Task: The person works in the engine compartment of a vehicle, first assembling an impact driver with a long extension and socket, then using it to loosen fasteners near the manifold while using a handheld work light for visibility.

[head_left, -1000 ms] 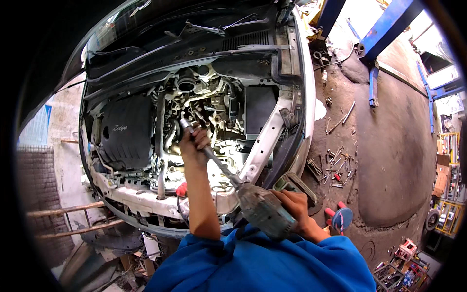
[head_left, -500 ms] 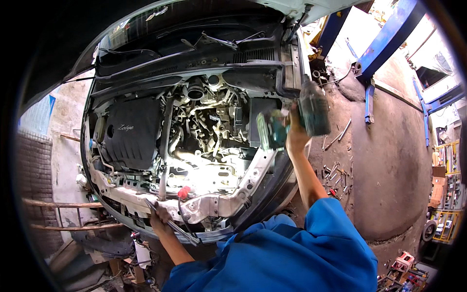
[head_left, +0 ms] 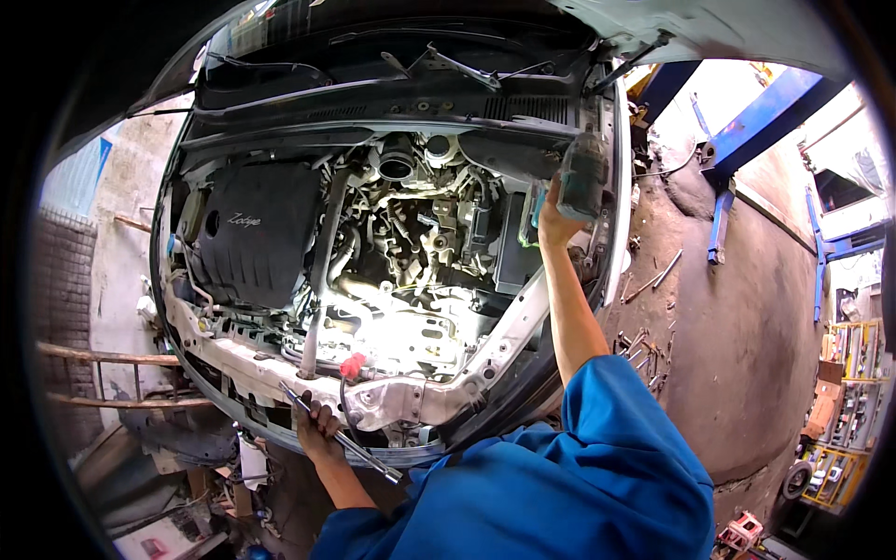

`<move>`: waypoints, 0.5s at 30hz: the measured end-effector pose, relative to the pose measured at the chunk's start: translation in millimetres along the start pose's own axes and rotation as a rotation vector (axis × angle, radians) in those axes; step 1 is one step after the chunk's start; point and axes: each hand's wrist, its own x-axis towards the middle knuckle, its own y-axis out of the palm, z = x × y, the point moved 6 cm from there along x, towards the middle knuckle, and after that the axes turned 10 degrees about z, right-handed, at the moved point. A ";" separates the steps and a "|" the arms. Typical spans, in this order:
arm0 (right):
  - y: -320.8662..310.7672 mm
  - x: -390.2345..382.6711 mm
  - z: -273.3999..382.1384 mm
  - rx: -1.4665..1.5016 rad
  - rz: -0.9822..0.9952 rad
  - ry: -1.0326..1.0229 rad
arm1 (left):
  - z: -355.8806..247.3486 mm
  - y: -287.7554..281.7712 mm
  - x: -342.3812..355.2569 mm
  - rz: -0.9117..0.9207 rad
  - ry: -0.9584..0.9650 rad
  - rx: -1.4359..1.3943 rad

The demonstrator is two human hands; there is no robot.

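In my right hand (head_left: 560, 224), raised over the right side of the engine bay, is a dark green cordless power tool, like an impact wrench (head_left: 584, 175). It hangs above the car's right edge, near a black box (head_left: 513, 247), and my hand hides part of its grip. My left hand (head_left: 318, 427) is closed round a long metal socket extension bar (head_left: 369, 455) at the front of the car. The bar slants down to the right, ending in a wider socket-like tip. Just beyond it lies the pale front crossmember (head_left: 401, 403), with a red cap (head_left: 352, 365) on a dark cable.
A black engine cover (head_left: 257, 233) fills the left of the bay, and bright light falls on its lower middle. Blue lift arms (head_left: 779, 117) stand to the right. Loose tools (head_left: 644, 350) lie on the floor. Wooden rails (head_left: 121, 357) stand at left, shelves (head_left: 845, 392) at far right.
My right hand has turned the power tool and carried it inward over the car's right edge. The left hand still grips the bar. The whole view has shifted slightly.
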 end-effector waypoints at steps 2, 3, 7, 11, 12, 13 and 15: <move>-0.8 -6.0 -7.8 -0.059 -0.014 -0.073 | 2.9 1.8 1.6 -0.044 -0.001 0.024; -3.3 -9.1 -8.5 -0.134 -0.044 -0.148 | 4.5 4.2 2.4 -0.076 -0.012 0.053; 0.9 -29.6 -48.1 -0.034 0.051 -0.007 | 13.8 12.3 5.3 -0.099 -0.040 0.051; -0.1 -29.7 -30.3 0.108 0.091 -0.005 | 26.3 19.5 6.8 -0.077 -0.054 0.052; -1.7 -30.5 -30.8 0.071 0.131 0.003 | 31.2 17.9 7.7 -0.073 -0.083 0.035; -3.5 -31.1 -32.2 0.033 0.171 0.011 | 37.2 14.2 9.4 -0.068 -0.113 0.019; -4.3 -31.4 -31.6 -0.001 0.225 0.041 | 43.5 11.4 15.2 -0.050 -0.151 0.020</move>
